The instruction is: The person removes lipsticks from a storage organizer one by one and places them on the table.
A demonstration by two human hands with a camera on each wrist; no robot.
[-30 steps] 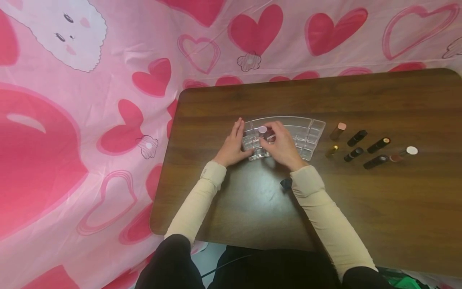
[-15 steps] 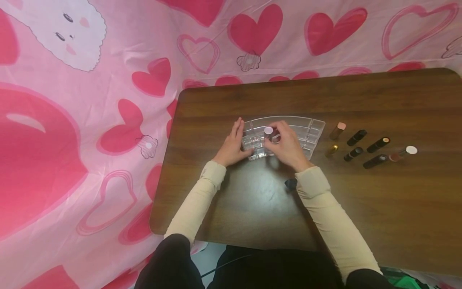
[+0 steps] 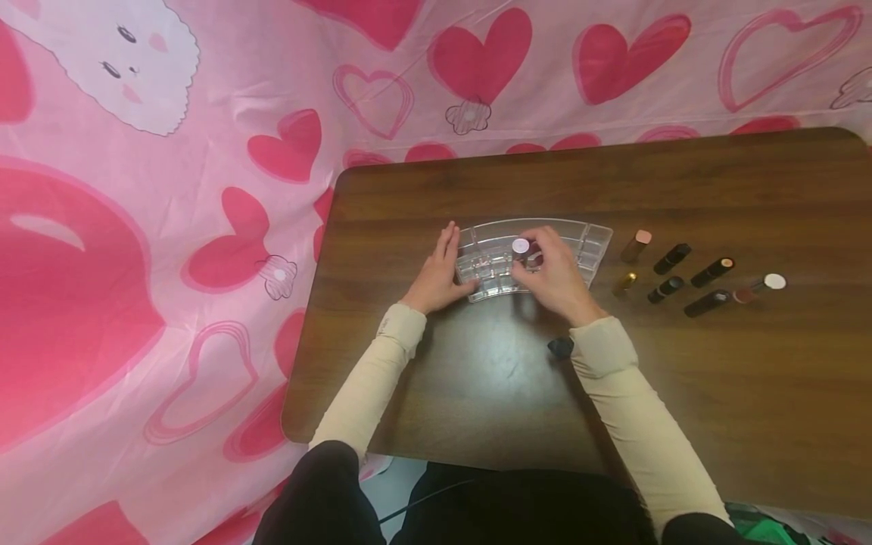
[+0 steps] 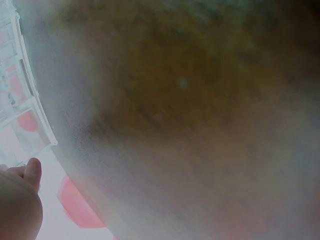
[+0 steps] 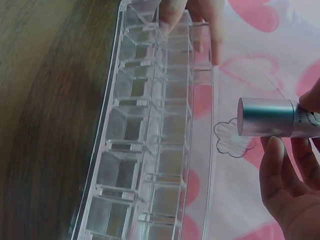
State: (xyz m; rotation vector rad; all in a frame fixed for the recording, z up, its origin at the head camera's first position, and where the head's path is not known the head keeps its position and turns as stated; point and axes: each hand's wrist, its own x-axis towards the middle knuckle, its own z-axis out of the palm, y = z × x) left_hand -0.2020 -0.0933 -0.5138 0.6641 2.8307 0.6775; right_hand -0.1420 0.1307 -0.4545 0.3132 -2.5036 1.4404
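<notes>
A clear plastic organizer, curved and split into small stepped compartments, stands on the table. At its left end my left hand rests with straight fingers along the side and the thumb at the front corner. My right hand pinches a silver-capped lipstick between thumb and fingers, holding it upright over the organizer's middle. In the right wrist view the lipstick shows small lettering below its cap and is apart from the compartments. The compartments seen there hold nothing. The left wrist view mostly shows blurred table, with part of the left hand at the lower left.
Several lipsticks stand or lie right of the organizer: a pink-topped one, a gold one, black ones such as this tube, and a white-capped tube. A pink heart-print cloth hangs behind the brown table.
My right hand has shifted rightward along the organizer with the lipstick, from its left part to about its middle. The left hand and organizer have stayed in place.
</notes>
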